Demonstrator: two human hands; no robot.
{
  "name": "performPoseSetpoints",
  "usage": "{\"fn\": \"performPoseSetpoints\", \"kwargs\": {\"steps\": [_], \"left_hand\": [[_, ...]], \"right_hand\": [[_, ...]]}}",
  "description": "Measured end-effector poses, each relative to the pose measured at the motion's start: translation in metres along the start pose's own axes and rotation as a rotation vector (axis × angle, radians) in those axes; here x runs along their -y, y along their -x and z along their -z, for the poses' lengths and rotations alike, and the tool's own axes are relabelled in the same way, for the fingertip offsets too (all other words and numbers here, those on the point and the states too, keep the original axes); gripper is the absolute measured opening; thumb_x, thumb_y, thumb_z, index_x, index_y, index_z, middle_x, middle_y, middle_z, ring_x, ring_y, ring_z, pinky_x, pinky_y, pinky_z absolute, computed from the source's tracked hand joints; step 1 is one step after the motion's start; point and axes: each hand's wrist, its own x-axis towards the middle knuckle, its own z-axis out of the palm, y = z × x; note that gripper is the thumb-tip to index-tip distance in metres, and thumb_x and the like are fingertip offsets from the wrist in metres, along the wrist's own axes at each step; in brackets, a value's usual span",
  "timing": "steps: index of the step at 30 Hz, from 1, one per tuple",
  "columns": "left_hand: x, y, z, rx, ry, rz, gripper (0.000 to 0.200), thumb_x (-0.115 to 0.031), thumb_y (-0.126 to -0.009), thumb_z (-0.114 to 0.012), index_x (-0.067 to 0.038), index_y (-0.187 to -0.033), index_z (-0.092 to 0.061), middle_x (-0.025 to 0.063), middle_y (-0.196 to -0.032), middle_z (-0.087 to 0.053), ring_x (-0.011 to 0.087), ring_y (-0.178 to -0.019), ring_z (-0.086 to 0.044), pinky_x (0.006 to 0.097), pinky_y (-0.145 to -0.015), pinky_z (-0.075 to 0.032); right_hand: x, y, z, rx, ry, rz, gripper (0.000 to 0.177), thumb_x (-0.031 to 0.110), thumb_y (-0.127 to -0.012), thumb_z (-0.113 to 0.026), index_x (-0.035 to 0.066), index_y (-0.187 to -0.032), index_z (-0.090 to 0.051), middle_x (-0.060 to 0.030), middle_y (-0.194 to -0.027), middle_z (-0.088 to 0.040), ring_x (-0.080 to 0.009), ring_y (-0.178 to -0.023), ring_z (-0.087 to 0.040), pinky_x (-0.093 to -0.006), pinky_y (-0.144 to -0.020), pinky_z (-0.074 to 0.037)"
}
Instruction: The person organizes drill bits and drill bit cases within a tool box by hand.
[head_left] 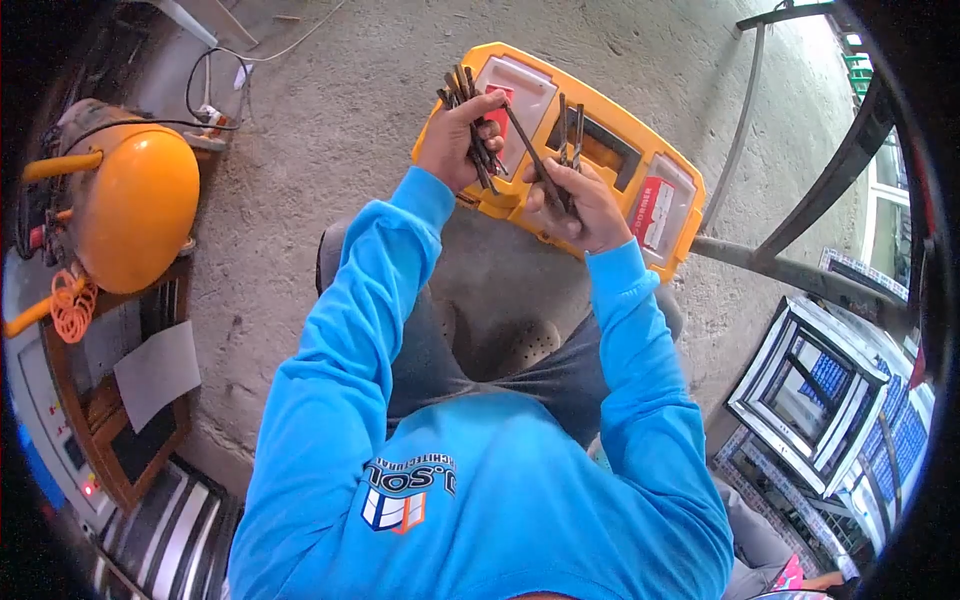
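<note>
My left hand (462,138) is closed around a bundle of dark drill bits (461,84), whose ends stick out above and below the fingers. My right hand (583,208) grips a few more bits (577,128), two of them pointing up. One long dark bit (524,132) slants between the hands, from the left thumb and fingertips down to the right fingers. Beneath both hands lies a yellow toolbox (625,118) with clear lidded compartments at its two ends and a dark recess in the middle. Red labels (652,212) show through the clear lids.
An orange-yellow tank (150,208) with a coiled orange hose (72,308) stands at left, above a wooden frame (140,460). Cables cross the concrete floor (300,120) at upper left. Metal bars (820,270) and stacked window frames (810,395) are at right. Part of another person shows at lower right.
</note>
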Motion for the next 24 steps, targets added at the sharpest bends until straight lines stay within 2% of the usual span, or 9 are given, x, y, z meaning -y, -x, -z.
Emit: {"fn": "performPoseSetpoints", "kwargs": {"steps": [3,5,8,10,11,17,24], "left_hand": [[0.0,0.002,-0.005,-0.024,-0.03,0.0,0.018,-0.012,-0.083,-0.076,-0.008,-0.095,-0.062,-0.0017,-0.077,-0.058,0.005,-0.054,-0.046,0.0228,-0.046,-0.041],[0.002,0.002,-0.007,-0.035,-0.048,0.011,0.019,-0.011,-0.083,-0.076,-0.009,-0.094,-0.061,-0.0018,-0.076,-0.058,0.0052,-0.053,-0.046,0.0229,-0.045,-0.04],[0.006,0.0,-0.007,-0.03,-0.038,0.018,0.02,-0.01,-0.082,-0.077,-0.011,-0.092,-0.059,-0.0024,-0.074,-0.056,0.0057,-0.052,-0.046,0.0233,-0.045,-0.039],[0.008,-0.001,-0.005,-0.036,-0.068,0.009,0.021,-0.011,-0.085,-0.074,-0.011,-0.097,-0.058,-0.0006,-0.079,-0.061,0.0051,-0.055,-0.045,0.021,-0.046,-0.039],[0.008,0.0,-0.007,-0.024,-0.061,-0.01,0.022,-0.011,-0.085,-0.075,-0.013,-0.096,-0.057,-0.0019,-0.076,-0.058,0.0049,-0.054,-0.044,0.0215,-0.045,-0.039],[0.011,0.0,-0.009,-0.031,-0.062,-0.009,0.021,-0.011,-0.085,-0.074,-0.013,-0.095,-0.055,-0.0037,-0.072,-0.054,0.0048,-0.052,-0.043,0.0219,-0.044,-0.04],[0.012,-0.001,-0.011,-0.066,-0.085,-0.023,0.019,-0.009,-0.085,-0.074,-0.012,-0.09,-0.056,-0.0038,-0.069,-0.051,0.0051,-0.051,-0.043,0.0219,-0.043,-0.04]], "right_hand": [[0.002,0.002,0.003,0.022,-0.018,0.033,0.034,0.03,-0.101,-0.052,0.0,-0.106,-0.065,-0.0131,-0.073,-0.07,-0.0026,-0.035,-0.042,-0.0164,-0.031,-0.029],[0.006,0.005,0.002,0.045,-0.058,0.059,0.036,0.027,-0.104,-0.045,-0.005,-0.109,-0.06,-0.0113,-0.072,-0.069,-0.0046,-0.033,-0.042,-0.0186,-0.031,-0.03],[0.005,0.006,0.01,-0.012,-0.06,0.083,0.036,0.027,-0.104,-0.044,-0.004,-0.11,-0.061,-0.0096,-0.07,-0.068,-0.0042,-0.033,-0.039,-0.019,-0.031,-0.029],[0.006,0.007,0.013,-0.009,-0.12,0.084,0.037,0.03,-0.103,-0.048,-0.003,-0.108,-0.063,-0.0079,-0.069,-0.068,-0.004,-0.033,-0.039,-0.018,-0.031,-0.029],[0.006,0.008,0.014,-0.002,-0.181,0.08,0.037,0.033,-0.101,-0.051,-0.002,-0.106,-0.064,-0.0062,-0.068,-0.067,-0.0038,-0.034,-0.04,-0.017,-0.031,-0.028],[0.006,-0.001,0.034,0.146,-0.455,0.081,0.042,0.035,-0.102,-0.045,-0.002,-0.107,-0.063,-0.0065,-0.069,-0.067,-0.0063,-0.035,-0.036,-0.0204,-0.032,-0.028],[0.006,-0.007,0.042,0.204,-0.531,0.094,0.042,0.034,-0.102,-0.043,-0.003,-0.108,-0.062,-0.0084,-0.07,-0.068,-0.0072,-0.035,-0.037,-0.0206,-0.032,-0.028]]}}
